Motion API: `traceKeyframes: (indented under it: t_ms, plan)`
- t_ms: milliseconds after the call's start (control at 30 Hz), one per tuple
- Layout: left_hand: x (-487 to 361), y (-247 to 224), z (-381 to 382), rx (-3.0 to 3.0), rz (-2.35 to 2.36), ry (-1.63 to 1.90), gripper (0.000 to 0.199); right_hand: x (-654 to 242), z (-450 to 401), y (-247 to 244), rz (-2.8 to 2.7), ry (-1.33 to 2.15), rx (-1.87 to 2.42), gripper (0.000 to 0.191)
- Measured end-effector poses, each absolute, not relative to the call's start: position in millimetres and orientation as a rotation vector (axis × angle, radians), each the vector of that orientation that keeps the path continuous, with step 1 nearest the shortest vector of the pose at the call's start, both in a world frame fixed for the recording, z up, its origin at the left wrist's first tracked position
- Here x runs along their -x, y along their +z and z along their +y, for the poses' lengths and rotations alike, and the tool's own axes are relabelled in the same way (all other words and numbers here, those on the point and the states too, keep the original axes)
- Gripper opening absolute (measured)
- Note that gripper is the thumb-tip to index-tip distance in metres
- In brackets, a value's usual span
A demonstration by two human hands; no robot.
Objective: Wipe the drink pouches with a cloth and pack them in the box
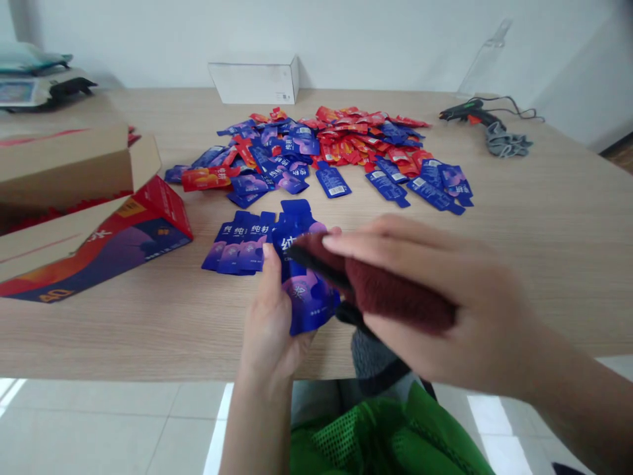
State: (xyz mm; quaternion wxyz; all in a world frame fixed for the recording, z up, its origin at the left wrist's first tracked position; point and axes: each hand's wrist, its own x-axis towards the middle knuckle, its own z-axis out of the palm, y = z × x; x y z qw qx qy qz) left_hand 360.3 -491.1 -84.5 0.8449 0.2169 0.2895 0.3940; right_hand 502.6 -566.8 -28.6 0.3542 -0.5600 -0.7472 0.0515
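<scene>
Near the table's front edge, my left hand [271,323] is closed around a blue pouch [309,307] with purple fruit art, its capped end pointing away from me. More blue edges show behind it, so it may be a small stack. My right hand [469,310], slightly blurred, grips a folded maroon cloth [395,293] with black edging. The cloth's tip lies over the pouch's front; whether it touches I cannot tell. Just left of the held pouch, several blue pouches [238,254] lie overlapping in a row on the table.
Behind my hands spreads a heap of red pouches [346,135] and blue pouches [277,165]. An open carton [148,224] with red contents stands at left. Farther back are a white box [254,82], a scale [39,89], a black corded tool [469,112] and a grey scrunched band [507,140].
</scene>
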Motion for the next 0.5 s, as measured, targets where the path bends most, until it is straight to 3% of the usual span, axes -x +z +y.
traceKeyframes:
  t_ms: [133,367,500]
  plan:
    - [-366.8,-83.5,-491.7,-0.427,0.600,0.881,0.044,-501.7,-536.9,-24.2,-1.905,-0.058,1.536,0.044]
    - [-356.9,-86.1,-478.6,-0.415,0.469,0.947,0.051,-472.0,-544.3,-71.5,-2.203,0.123,1.471,0.047]
    - [-351.4,-88.9,-475.4,-0.419,0.447,0.887,0.053,-477.0,-564.9,-68.2,-2.299,0.299,1.453,0.046]
